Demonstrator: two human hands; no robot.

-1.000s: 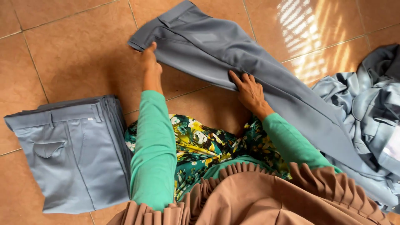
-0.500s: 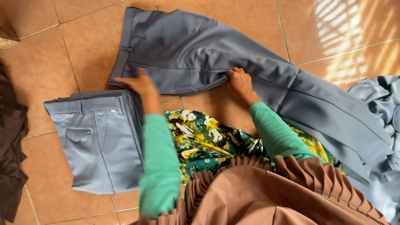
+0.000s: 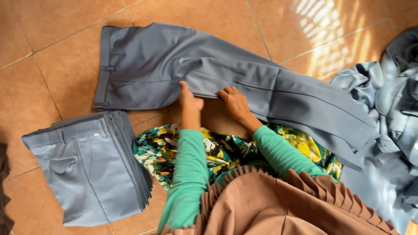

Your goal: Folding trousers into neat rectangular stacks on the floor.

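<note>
**Grey trousers spread on the tiled floor, both hands at their near edge**

The grey trousers [image 3: 226, 76] lie flat across the tiled floor [image 3: 52, 39], waistband toward the left, legs running to the right, where the hems pass under or beside other cloth and cannot be traced to an end. The left hand [image 3: 189, 99] rests at the near edge about mid-length, fingers pointing away and partly tucked at the fabric edge; whether its grip pinches the cloth or only presses on it cannot be told. The right hand [image 3: 234, 102] lies just beside it, fingers curled over the same edge, with the fingertips hidden in the fold, so its grip is likewise unclear.

Both green sleeves [image 3: 188, 174] reach out over a floral cloth [image 3: 217, 150] and a pleated brown garment [image 3: 278, 204], which is cut off by the bottom edge.

Toward the near left of the floor sits a stack of folded grey trousers [image 3: 89, 169], only the top pair fully showing. At the right edge lies a rumpled heap of grey-blue garments [image 3: 392, 104], partly out of frame. A dark cloth [image 3: 3, 191] barely shows at the left edge.
</note>
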